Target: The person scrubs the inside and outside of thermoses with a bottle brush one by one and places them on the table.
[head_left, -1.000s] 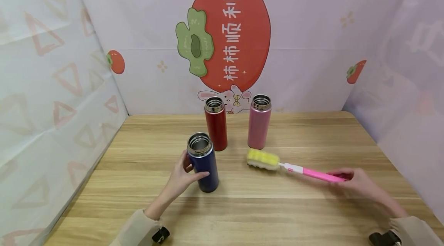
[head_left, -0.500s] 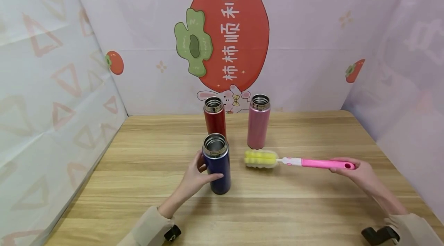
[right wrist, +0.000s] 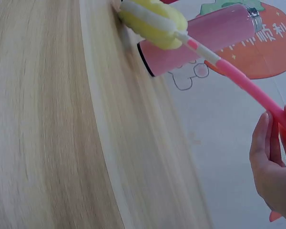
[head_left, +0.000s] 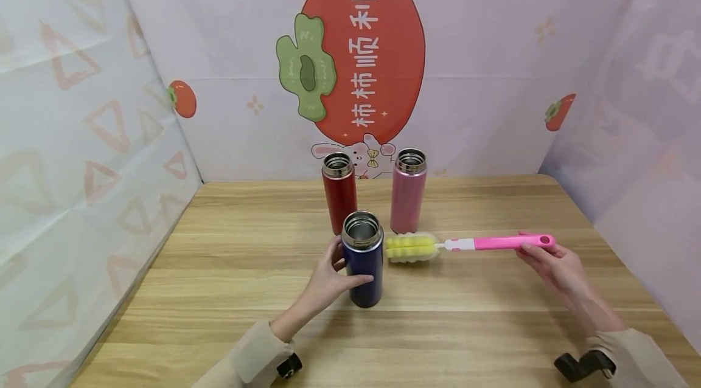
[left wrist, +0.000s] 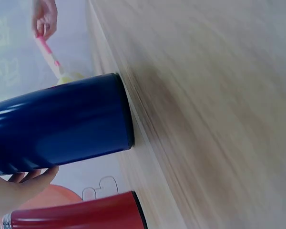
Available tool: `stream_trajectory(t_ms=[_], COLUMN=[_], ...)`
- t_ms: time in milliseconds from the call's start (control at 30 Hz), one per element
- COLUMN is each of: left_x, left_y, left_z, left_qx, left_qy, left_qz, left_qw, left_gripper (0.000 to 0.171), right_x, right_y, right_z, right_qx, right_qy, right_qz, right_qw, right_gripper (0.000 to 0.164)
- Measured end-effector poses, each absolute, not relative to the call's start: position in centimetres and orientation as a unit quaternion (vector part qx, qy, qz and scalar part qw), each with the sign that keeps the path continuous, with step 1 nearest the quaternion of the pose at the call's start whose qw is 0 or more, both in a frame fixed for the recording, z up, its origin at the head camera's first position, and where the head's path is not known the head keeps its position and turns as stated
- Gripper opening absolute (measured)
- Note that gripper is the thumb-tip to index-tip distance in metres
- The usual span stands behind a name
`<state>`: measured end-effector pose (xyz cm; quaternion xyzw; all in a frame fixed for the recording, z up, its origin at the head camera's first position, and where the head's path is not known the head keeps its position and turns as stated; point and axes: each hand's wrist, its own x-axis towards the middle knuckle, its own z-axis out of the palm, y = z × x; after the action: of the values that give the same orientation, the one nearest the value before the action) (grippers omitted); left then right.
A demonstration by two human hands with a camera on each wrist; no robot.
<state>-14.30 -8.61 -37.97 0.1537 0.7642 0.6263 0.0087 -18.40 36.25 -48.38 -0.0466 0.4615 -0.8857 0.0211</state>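
Note:
My left hand [head_left: 328, 284] grips the side of an upright navy-blue thermos bottle [head_left: 366, 266], its thumb across the front and its fingers going behind. The bottle has no lid, and its steel mouth faces up. Whether its base touches the table is unclear. At the right, my right hand [head_left: 555, 266] pinches the pink end of a bottle brush [head_left: 498, 243] between thumb and fingers. The brush's yellow-and-white sponge head [right wrist: 152, 24] points left, close beside the blue bottle in the head view. In the right wrist view the head overlaps the pink bottle.
Behind the blue bottle stand a red thermos bottle [head_left: 341, 199] and a pink thermos bottle [head_left: 408, 202], both lidless and upright. They are on a wood-grain table [head_left: 208, 291]. A printed cloth backdrop [head_left: 482, 72] rises along the back, with cloth at both sides.
My left hand has shifted the blue bottle rightward, partly in front of the red one and nearer the brush. The right hand has raised the handle end, and the brush now lies more level.

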Motion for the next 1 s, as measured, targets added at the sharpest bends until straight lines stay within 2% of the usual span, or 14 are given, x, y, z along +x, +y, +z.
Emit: stream_trajectory(t_ms=[333, 567, 833, 1000], left_x=[-14.1, -14.4, -15.4, -15.6], left_y=[-7.3, -7.0, -7.2, -7.3], left_z=[-37.9, -38.3, -40.6, -40.9], left_qx=[0.155, 0.167, 0.188, 0.196], left_qy=[0.757, 0.765, 0.771, 0.776], left_qz=[0.634, 0.622, 0.608, 0.600], left_qw=[0.013, 0.009, 0.014, 0.012], left_gripper=[0.073, 0.072, 0.075, 0.074], right_x=[-18.5, -19.3, -20.5, -20.4], right_y=[34.6, 34.3, 35.0, 34.9], right_z=[-47.5, -48.5, -48.7, -46.8], right_qx=[-0.045, -0.041, -0.024, -0.013], right_qy=[0.349, 0.366, 0.347, 0.345], right_qz=[-0.936, -0.929, -0.935, -0.935], right_qw=[0.016, -0.034, -0.061, -0.082], right_gripper=[0.029, 0.027, 0.024, 0.022])
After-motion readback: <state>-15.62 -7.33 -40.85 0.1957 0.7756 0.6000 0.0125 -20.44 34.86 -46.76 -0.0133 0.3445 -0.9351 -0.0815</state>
